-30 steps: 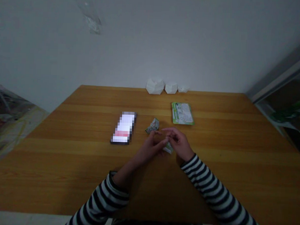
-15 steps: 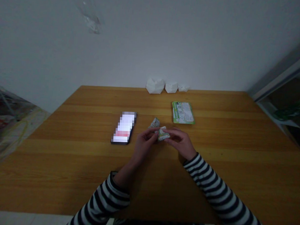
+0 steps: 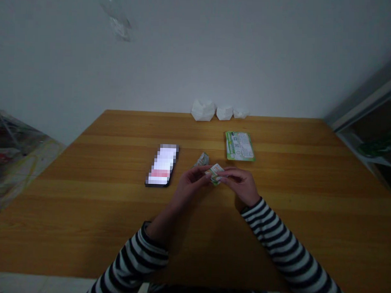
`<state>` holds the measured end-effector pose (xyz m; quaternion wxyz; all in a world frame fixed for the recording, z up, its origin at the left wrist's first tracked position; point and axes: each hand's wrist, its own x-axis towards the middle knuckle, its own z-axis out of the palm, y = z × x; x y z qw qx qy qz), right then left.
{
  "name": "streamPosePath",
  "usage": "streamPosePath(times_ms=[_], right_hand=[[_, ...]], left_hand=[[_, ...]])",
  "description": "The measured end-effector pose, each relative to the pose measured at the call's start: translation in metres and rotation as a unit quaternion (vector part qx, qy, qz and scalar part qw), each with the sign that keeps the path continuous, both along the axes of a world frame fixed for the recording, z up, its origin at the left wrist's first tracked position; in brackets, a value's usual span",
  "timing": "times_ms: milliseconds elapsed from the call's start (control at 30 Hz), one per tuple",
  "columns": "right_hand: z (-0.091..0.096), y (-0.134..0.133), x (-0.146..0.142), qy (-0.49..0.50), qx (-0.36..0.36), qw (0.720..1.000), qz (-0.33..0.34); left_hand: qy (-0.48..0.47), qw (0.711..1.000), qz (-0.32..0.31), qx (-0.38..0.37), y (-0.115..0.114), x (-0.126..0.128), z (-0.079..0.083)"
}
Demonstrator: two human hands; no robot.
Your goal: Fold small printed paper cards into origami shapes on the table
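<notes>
green-and-white folded paper (image 3: 215,173) sits in a narrow pinch between your left hand (image 3: 191,185) and right hand (image 3: 241,186), its long axis slanting up to the right; a crumpled wrapper scrap (image 3: 201,160) lies just beyond, nearer your left hand.

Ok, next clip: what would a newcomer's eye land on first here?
The left hand and right hand come first, pinching a small folded paper mid-table on the wooden table. Next is the bright phone to their left, its screen blurred out. Beyond the hands lie a green-and-white packet and, at the far edge, white crumpled lumps.
</notes>
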<state>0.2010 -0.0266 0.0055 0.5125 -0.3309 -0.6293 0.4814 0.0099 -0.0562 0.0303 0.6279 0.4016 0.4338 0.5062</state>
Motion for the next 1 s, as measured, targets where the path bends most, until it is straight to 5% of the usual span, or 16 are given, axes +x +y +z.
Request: streamPosePath(times_ms=[267,533,800,1000], right_hand=[[0.005,-0.004,-0.004,0.042,-0.029,0.998,-0.044],[0.008,-0.009,-0.007,0.036,-0.062,0.993,-0.098],[0.005,-0.018,-0.022,0.046,-0.08,0.989,-0.112],[0.001,-0.016,-0.016,0.034,-0.071,0.993,-0.092]], left_hand=[[0.079,0.991,0.021,0.109,-0.002,0.004,0.007],[0.257,0.937,0.067,0.226,-0.006,-0.005,0.01],[0.155,0.973,0.147,0.087,-0.011,0.008,0.01],[0.098,0.992,0.07,0.023,-0.003,0.004,0.01]])
